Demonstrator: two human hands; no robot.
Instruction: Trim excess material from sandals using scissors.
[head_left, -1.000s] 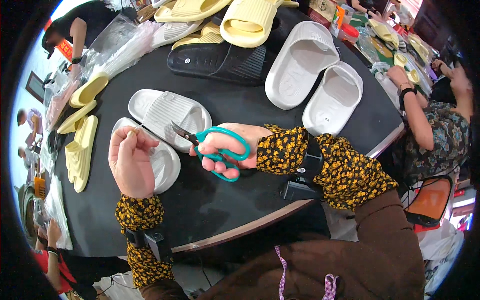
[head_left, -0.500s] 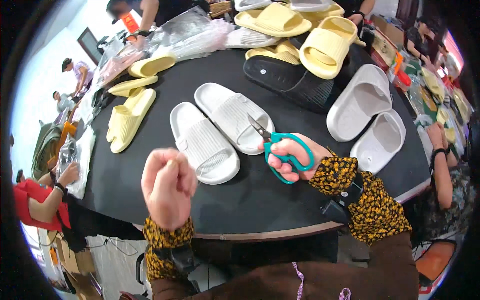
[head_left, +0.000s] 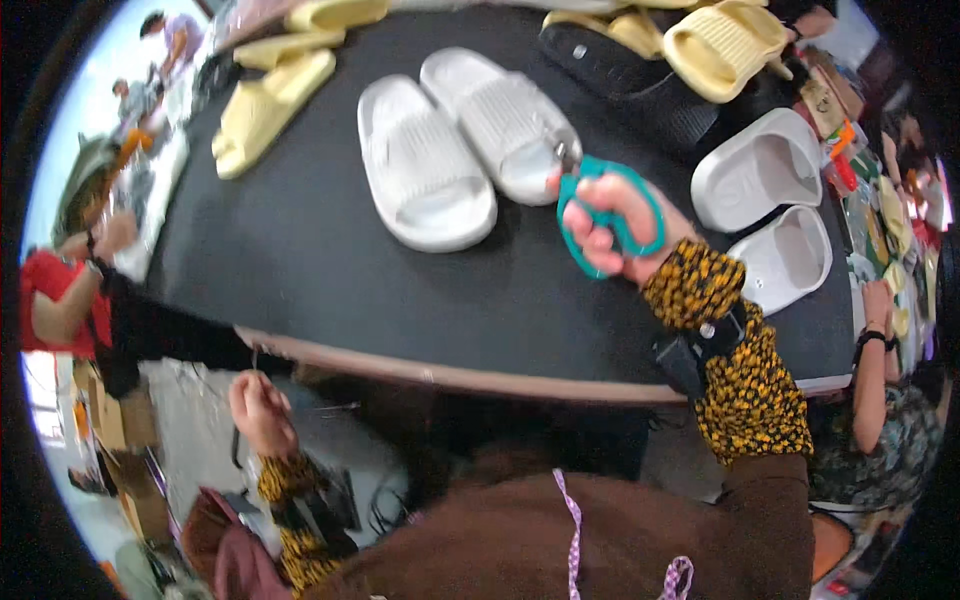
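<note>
My right hand (head_left: 620, 215) is closed round the teal handles of a pair of scissors (head_left: 652, 215). Their blurred blades reach over the toe end of a white slide sandal (head_left: 500, 105). Beside it on the left lies its mate, another white slide sandal (head_left: 425, 165), both on the black table (head_left: 330, 265). My left hand (head_left: 262, 415) is off the table, below its front edge at the left, with the fingers pinched together. Something thin and small seems to stick up from the fingertips, too blurred to name.
Yellow slides (head_left: 270, 110) lie at the back left. A black slide (head_left: 630, 75) and a yellow slide (head_left: 725, 50) are piled at the back right. Two white slides (head_left: 760, 165) lie right of my right hand. People sit at both sides, one in red (head_left: 65, 305).
My left hand has moved from above the table down and left past its front edge. The view has tilted down. The scissors stay in my right hand near the white slide.
</note>
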